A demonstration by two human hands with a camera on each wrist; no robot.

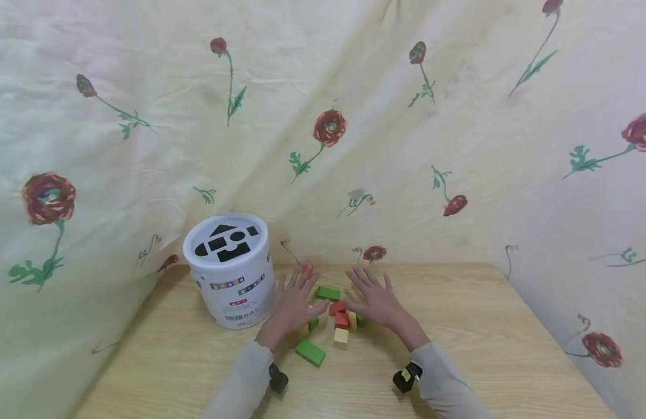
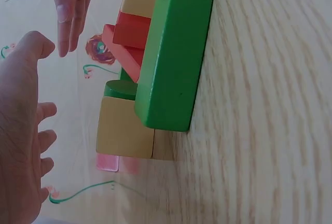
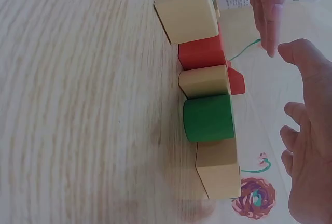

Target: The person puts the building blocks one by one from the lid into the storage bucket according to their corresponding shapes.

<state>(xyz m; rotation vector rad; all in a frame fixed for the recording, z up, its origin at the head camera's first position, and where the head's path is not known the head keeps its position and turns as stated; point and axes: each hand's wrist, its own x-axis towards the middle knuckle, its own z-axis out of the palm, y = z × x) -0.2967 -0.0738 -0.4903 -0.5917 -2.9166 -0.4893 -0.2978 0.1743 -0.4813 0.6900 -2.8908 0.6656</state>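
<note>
Both bare hands hover over a loose group of wooden toy blocks, fingers spread and holding nothing. My left hand (image 1: 291, 307) is above the left side of the group, with a long green block (image 1: 310, 352) in front of it. Over the right side is my right hand (image 1: 377, 301), close to a rounded green block (image 3: 210, 117). Between the hands lie a red block (image 1: 341, 320), a plain wood block (image 1: 341, 338) and, farther back, another green block (image 1: 328, 293). In the left wrist view a pink block (image 2: 108, 162) peeks out behind a wood cube (image 2: 126, 126). The hands partly hide some blocks.
A white bucket (image 1: 239, 299) stands left of the blocks, its lid (image 1: 226, 237) marked with dark shapes. Beneath everything is a light wood table (image 1: 469, 331). A flower-patterned cloth (image 1: 281, 99) hangs behind the table and along its sides.
</note>
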